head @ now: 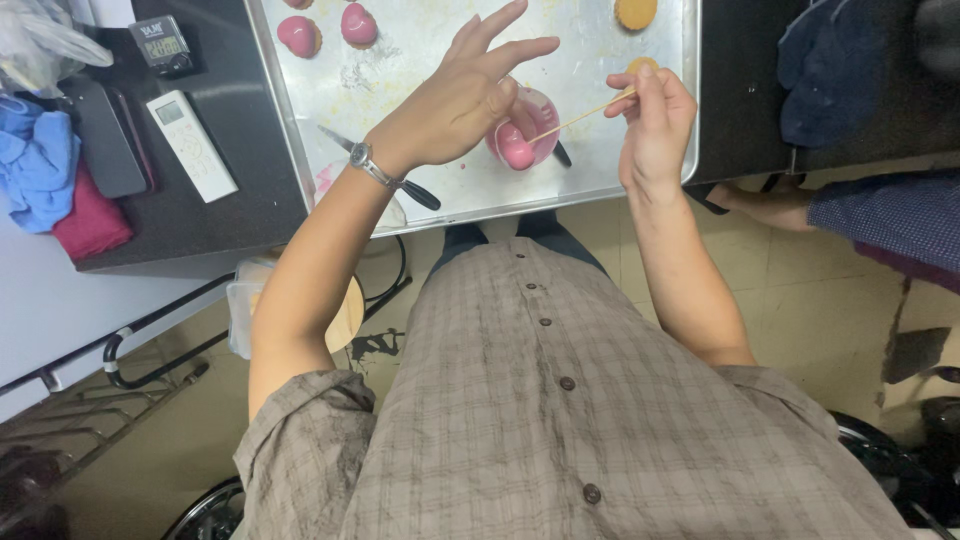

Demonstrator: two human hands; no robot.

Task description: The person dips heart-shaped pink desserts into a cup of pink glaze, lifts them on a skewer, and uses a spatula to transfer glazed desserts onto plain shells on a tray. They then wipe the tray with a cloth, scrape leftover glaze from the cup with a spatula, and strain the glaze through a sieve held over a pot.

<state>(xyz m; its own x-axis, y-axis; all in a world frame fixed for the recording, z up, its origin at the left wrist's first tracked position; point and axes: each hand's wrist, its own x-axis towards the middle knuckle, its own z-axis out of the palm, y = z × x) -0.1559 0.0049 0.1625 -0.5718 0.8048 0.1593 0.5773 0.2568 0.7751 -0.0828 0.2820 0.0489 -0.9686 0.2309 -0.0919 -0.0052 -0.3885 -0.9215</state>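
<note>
My right hand (652,118) pinches a thin wooden skewer (580,118) whose far end is stuck into a pink glazed heart-shaped piece (516,150). That piece sits at a small clear cup (545,112) of pink glaze on the metal baking tray (440,190). My left hand (462,95), with a wristwatch on it, hovers over the cup with fingers spread; its thumb and forefinger touch the cup's rim. Two more pink glazed hearts (299,35) (358,24) rest at the tray's far left. Two plain round biscuits (635,12) (641,66) lie at the far right.
A black-handled knife (385,172) lies on the tray under my left wrist. A white remote (191,145), a dark phone (103,138), a small digital timer (163,43) and blue and red cloths (45,165) sit on the black counter at left. Another person's arm (850,210) is at right.
</note>
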